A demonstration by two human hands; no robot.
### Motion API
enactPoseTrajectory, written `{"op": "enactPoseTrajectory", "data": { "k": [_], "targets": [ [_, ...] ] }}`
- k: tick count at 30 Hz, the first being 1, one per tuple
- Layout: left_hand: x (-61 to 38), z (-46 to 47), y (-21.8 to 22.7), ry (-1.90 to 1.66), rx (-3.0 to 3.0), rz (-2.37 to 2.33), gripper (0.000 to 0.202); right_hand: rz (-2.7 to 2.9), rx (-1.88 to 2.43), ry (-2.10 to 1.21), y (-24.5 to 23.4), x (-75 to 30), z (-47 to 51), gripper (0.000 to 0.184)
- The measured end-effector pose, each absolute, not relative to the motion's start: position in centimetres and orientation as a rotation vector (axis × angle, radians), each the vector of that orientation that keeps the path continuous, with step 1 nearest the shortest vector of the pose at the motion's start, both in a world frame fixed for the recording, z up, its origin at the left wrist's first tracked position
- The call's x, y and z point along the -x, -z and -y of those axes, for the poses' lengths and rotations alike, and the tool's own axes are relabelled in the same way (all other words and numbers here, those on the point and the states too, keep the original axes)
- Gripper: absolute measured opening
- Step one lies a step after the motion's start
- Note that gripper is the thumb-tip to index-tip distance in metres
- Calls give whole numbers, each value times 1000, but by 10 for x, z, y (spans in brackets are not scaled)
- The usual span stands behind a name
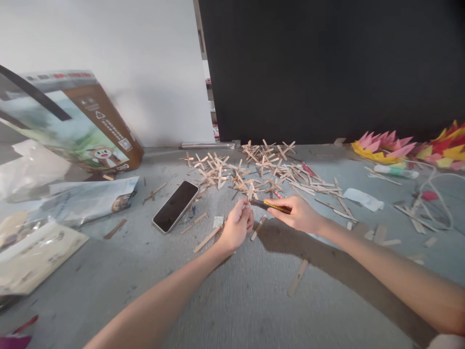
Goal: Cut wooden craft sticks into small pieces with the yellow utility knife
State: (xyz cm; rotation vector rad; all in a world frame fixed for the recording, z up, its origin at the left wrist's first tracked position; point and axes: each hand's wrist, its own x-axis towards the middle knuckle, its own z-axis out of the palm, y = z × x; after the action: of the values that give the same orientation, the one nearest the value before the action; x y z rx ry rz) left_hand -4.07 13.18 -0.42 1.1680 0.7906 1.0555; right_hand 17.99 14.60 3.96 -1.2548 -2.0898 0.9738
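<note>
My left hand [237, 225] is closed, pinching a small wooden craft stick [250, 191] whose end rises above the fingertips. In my right hand [298, 213] I grip a box cutter [279, 207] with a yellow and black handle. Its dark front end meets the stick beside my left fingertips; the exact contact is too small to tell. Just beyond my hands lies a pile of craft sticks joined into star shapes [220, 170]. Loose flat sticks [308, 182] spread to the right of that pile. One stick [258, 228] lies between my hands.
A phone [176, 206] lies left of my hands. Farther left are a printed brown bag [105, 128] and plastic packets [90, 198]. Paper crowns [385, 148], a glue stick [395, 171] and a white cable [425, 186] sit at the right. A black panel [327, 68] stands behind.
</note>
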Motion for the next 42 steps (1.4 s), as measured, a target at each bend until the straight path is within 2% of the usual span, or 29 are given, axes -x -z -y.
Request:
{"op": "enactPoseTrajectory", "data": {
  "k": [7,11,19,23,28,31,36,42],
  "targets": [
    [41,-132,5,-1042,-1196,-804,37,2330,1006,-485,-26,-191,-156,40],
    [40,-132,7,-1038,-1196,-816,37,2351,972,-335,-23,-192,-155,38],
    [39,-129,7,-1003,-1349,-890,30,2220,937,-96,-13,-180,-143,45],
    [41,-128,3,-962,-1390,-869,23,2325,863,20,-1,-178,-142,57],
    [43,-130,8,-945,-1507,-836,26,2375,769,132,-2,-175,-141,63],
    [45,-132,12,-933,-1555,-781,26,2382,720,162,-7,-174,-139,59],
    [45,-132,12,-912,-1599,-791,26,2354,778,85,-6,-172,-136,40],
    [43,-131,11,-881,-1549,-831,18,2239,875,-142,-2,-167,-136,29]
  ]
}}
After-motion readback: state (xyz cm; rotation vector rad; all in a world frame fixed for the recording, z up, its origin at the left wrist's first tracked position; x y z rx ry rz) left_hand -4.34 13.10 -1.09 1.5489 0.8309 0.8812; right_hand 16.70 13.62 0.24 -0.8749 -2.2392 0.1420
